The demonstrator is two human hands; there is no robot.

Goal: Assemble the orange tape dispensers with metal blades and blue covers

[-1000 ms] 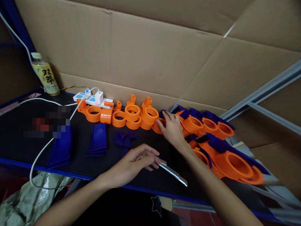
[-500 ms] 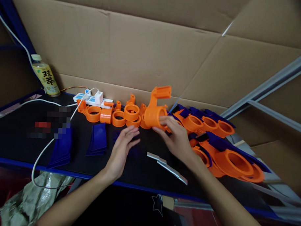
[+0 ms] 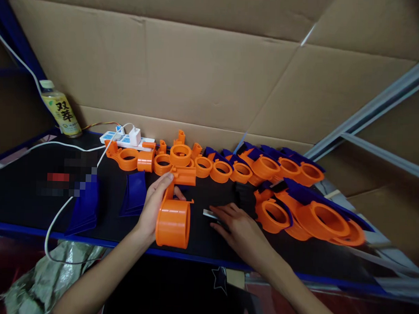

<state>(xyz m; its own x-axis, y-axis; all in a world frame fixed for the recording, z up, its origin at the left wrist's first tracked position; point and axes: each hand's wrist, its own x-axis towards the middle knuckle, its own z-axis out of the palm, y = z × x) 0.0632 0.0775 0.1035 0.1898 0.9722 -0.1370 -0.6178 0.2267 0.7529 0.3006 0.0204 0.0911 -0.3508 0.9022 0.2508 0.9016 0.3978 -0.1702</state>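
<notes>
An orange plastic tape dispenser (image 3: 173, 224) is in my left hand (image 3: 152, 209), gripped by its arm above the black table, its ring hanging toward me. My right hand (image 3: 243, 229) is down at the table, thumb and fingers around a silver metal strip (image 3: 209, 214); most of the strip is hidden under the hand. To its right lie orange dispensers with blue flaps (image 3: 272, 215). Plain orange dispensers (image 3: 128, 159) stand in a row behind my left hand. A stack of dark blue plastic sheets (image 3: 134, 194) lies left of that hand.
A white power strip (image 3: 109, 137) with chargers and a yellow-labelled bottle (image 3: 62, 109) stand at the back left. A white cable (image 3: 58, 213) runs over the front edge. More blue sheets (image 3: 87, 205) lie left. A cardboard wall (image 3: 205, 74) closes the back; metal shelf bars (image 3: 365, 114) slant at right.
The orange tape dispenser has passed from my right hand to my left and come nearer and lower. My right hand has moved down onto the metal strips.
</notes>
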